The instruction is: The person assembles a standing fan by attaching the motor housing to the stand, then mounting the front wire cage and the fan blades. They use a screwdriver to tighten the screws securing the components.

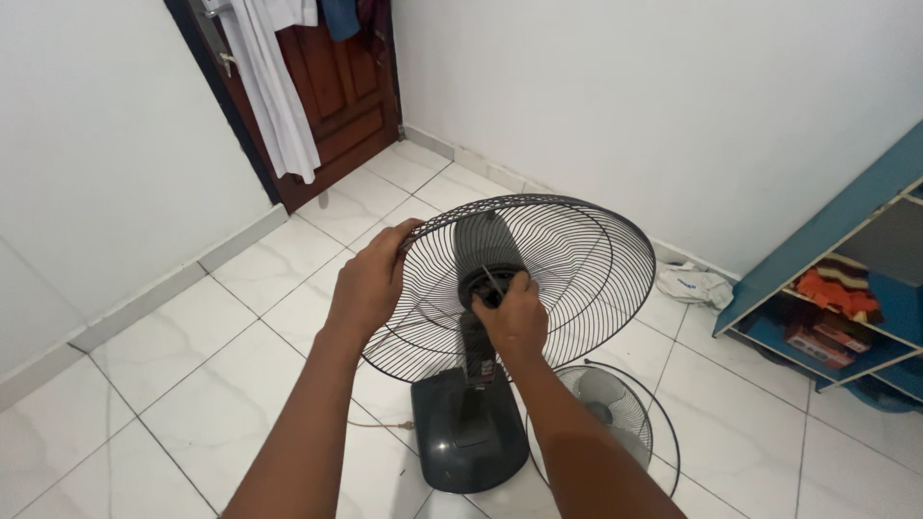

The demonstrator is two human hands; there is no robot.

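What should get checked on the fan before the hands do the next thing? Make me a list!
1. Left hand steadies the rear guard at its rim: ok, its grip is closed on the wire edge.
2. Right hand is at the motor hub in the middle: ok, though what its fingers pinch cannot be told.
3. Blades are off the hub: ok, none show inside the guard.
4. Fan base sits flat on the floor tiles: ok.
5. Front guard lies out of the way: not ok, it rests right beside the base.
6. Fan is unplugged: cannot tell, only a bit of cord shows.
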